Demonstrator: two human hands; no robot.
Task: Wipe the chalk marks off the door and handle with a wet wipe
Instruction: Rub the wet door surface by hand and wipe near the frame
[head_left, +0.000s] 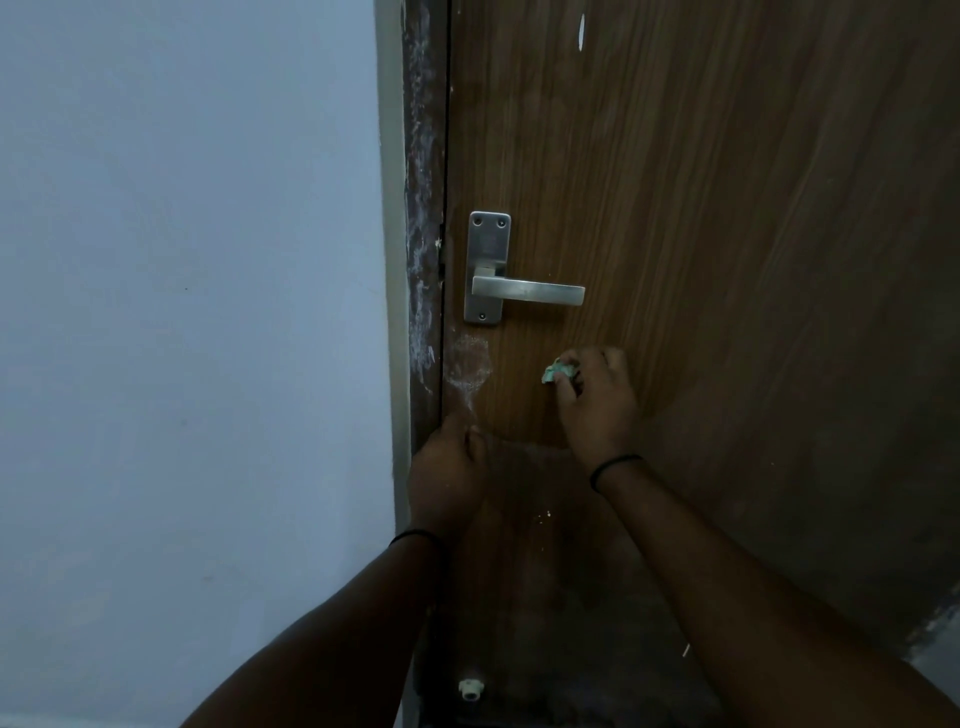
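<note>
A brown wooden door (727, 208) fills the right of the head view. Its metal lever handle (524, 291) points right from a steel plate. A whitish chalk smear (467, 364) sits below the plate near the door's left edge. My right hand (597, 400) grips a crumpled pale green wet wipe (558, 371) against the door, below the lever and to the right of the smear. My left hand (449, 473) is lower, at the door's edge, fingers curled with nothing seen in them.
A dark door frame (423, 208) with white streaks runs up the left of the door. A pale blue wall (182, 312) lies to the left. A small white fitting (471, 688) sits near the floor. White flecks (581, 31) mark the door's top.
</note>
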